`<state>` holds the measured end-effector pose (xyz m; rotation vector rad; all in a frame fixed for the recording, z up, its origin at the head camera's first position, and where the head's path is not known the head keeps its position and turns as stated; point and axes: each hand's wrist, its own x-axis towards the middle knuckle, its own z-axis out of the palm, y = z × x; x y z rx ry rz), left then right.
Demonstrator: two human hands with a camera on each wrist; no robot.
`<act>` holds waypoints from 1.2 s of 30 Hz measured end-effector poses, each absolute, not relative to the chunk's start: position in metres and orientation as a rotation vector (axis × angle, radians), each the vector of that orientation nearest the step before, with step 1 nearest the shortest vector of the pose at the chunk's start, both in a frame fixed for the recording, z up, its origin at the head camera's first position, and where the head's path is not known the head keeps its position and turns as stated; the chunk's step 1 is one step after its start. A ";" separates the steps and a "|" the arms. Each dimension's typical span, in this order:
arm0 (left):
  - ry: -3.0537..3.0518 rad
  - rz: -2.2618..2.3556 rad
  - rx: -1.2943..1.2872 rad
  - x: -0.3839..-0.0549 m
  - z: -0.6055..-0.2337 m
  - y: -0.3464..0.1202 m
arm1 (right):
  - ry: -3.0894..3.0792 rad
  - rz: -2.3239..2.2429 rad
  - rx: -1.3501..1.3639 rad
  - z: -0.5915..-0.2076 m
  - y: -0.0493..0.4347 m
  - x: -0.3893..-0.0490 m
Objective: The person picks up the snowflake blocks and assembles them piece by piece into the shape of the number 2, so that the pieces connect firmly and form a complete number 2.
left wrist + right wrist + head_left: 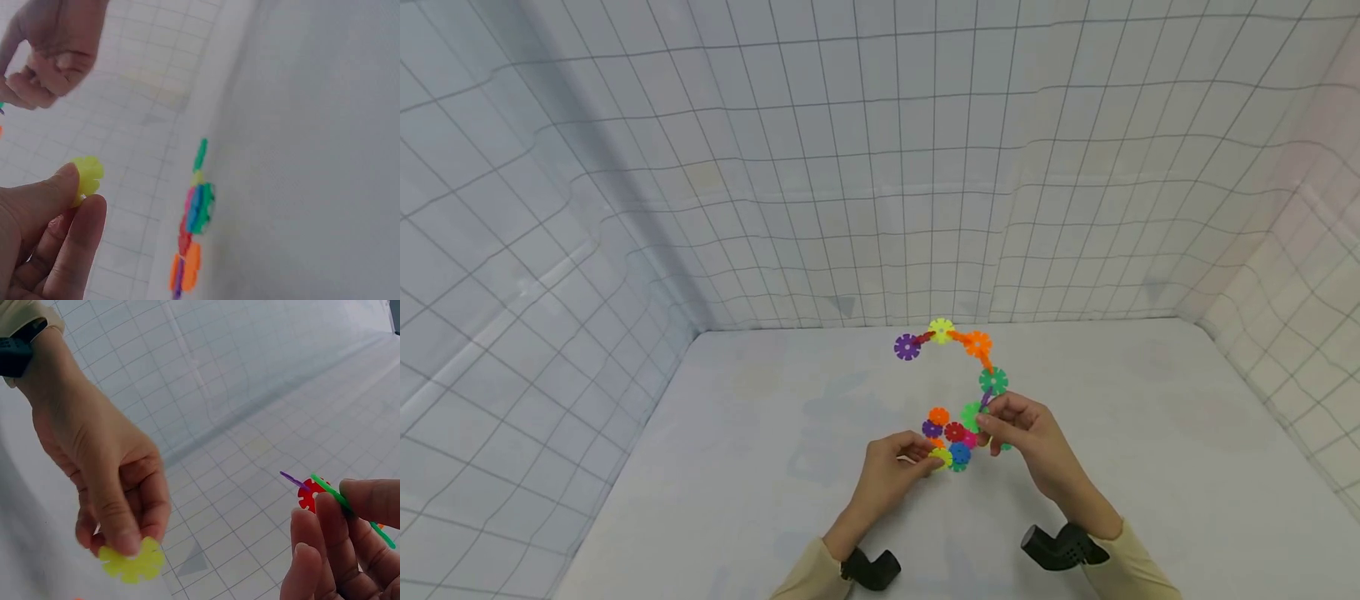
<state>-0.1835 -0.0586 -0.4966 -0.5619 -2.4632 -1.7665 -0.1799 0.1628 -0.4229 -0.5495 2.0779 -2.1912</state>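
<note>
My left hand [891, 468] pinches a yellow notched plastic disc [133, 561] between thumb and fingers, close over a small pile of loose discs. My right hand [1036, 437] pinches a bright green notched disc [971, 414], the near end of a curved chain of interlocked discs. From there the chain runs through a purple disc seen edge-on [987, 398], a teal disc [993, 382], orange discs [977, 344] and a pale yellow one [942, 330] to a purple disc [907, 347] at the far end. The right fingers hide part of the green disc.
The loose pile on the white table [737, 467] includes a blue disc [959, 452], a red one [954, 432], an orange one [938, 416] and a purple one [932, 428]. White sheeting with a dark grid [910, 167] walls the back and sides.
</note>
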 end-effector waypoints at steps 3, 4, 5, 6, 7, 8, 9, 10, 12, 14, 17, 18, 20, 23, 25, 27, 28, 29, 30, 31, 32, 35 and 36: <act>-2.359 -1.952 -0.570 -0.177 -0.482 -0.054 | 2.082 -2.186 -0.563 -0.424 0.162 -0.180; -2.318 -2.009 -0.576 -0.175 -0.477 -0.053 | 2.083 -2.187 -0.566 -0.424 0.162 -0.180; -2.279 -2.063 -0.581 -0.173 -0.472 -0.052 | 2.082 -2.188 -0.568 -0.424 0.162 -0.180; -2.241 -2.104 -0.589 -0.171 -0.468 -0.051 | 2.080 -2.190 -0.566 -0.424 0.161 -0.180; -2.209 -2.133 -0.595 -0.170 -0.464 -0.051 | 2.078 -2.192 -0.558 -0.424 0.160 -0.179; -2.182 -2.160 -0.596 -0.168 -0.461 -0.051 | 2.076 -2.195 -0.546 -0.424 0.160 -0.179; -2.161 -2.184 -0.591 -0.167 -0.458 -0.051 | 2.076 -2.197 -0.531 -0.424 0.159 -0.179; -2.146 -2.206 -0.576 -0.165 -0.456 -0.051 | 2.076 -2.199 -0.516 -0.424 0.158 -0.178; -2.130 -2.229 -0.547 -0.163 -0.453 -0.051 | 2.085 -2.198 -0.490 -0.424 0.156 -0.177; -2.107 -2.242 -0.535 -0.162 -0.452 -0.050 | 2.096 -2.200 -0.472 -0.425 0.154 -0.176; -2.078 -2.227 -0.532 -0.160 -0.453 -0.049 | 2.114 -2.199 -0.470 -0.425 0.152 -0.174; -2.067 -2.220 -0.533 -0.159 -0.453 -0.048 | 2.118 -2.198 -0.473 -0.425 0.151 -0.173; -2.057 -2.205 -0.524 -0.158 -0.452 -0.047 | 2.123 -2.196 -0.480 -0.425 0.150 -0.173; -2.044 -2.170 -0.523 -0.153 -0.442 -0.045 | 2.134 -2.188 -0.499 -0.426 0.149 -0.172; -2.042 -2.149 -0.517 -0.150 -0.434 -0.044 | 2.143 -2.186 -0.501 -0.426 0.148 -0.172; -2.038 -2.119 -0.515 -0.146 -0.427 -0.043 | 2.163 -2.184 -0.503 -0.427 0.147 -0.172; -2.029 -2.107 -0.514 -0.146 -0.426 -0.043 | 2.174 -2.183 -0.504 -0.428 0.147 -0.172; -2.023 -2.088 -0.516 -0.146 -0.426 -0.042 | 2.187 -2.182 -0.504 -0.428 0.147 -0.171; -2.014 -2.055 -0.521 -0.146 -0.426 -0.041 | 2.200 -2.181 -0.504 -0.428 0.146 -0.171; -2.004 -2.009 -0.530 -0.146 -0.427 -0.041 | 2.211 -2.181 -0.506 -0.429 0.146 -0.171; -1.996 -1.956 -0.541 -0.146 -0.428 -0.040 | 2.219 -2.181 -0.510 -0.429 0.145 -0.171; -1.979 -1.793 -0.565 -0.146 -0.431 -0.038 | 2.234 -2.177 -0.516 -0.430 0.144 -0.170; -1.973 -1.738 -0.572 -0.147 -0.432 -0.037 | 2.236 -2.176 -0.518 -0.430 0.143 -0.170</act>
